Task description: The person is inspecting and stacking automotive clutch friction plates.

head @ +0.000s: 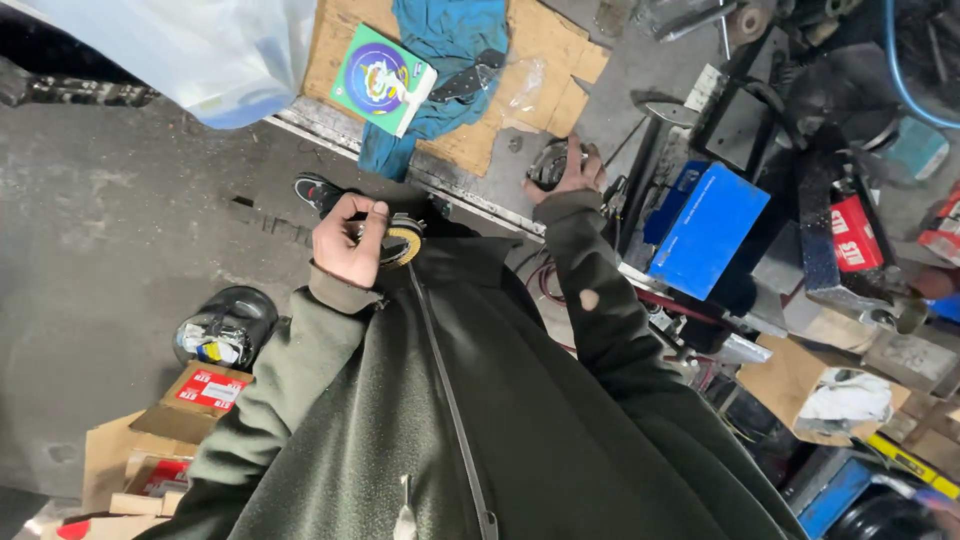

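Note:
My left hand is closed around a small round disc with a yellow rim, held close to my chest above my dark green jacket. My right hand reaches out to the workbench and grips a dark round metal part that rests on the bench edge. A hole shows in my right sleeve. The inside of both fists is hidden.
The workbench carries cardboard, a teal cloth and a green square booklet. A blue box and machine parts crowd the right. A bin and cardboard boxes stand on the concrete floor at left.

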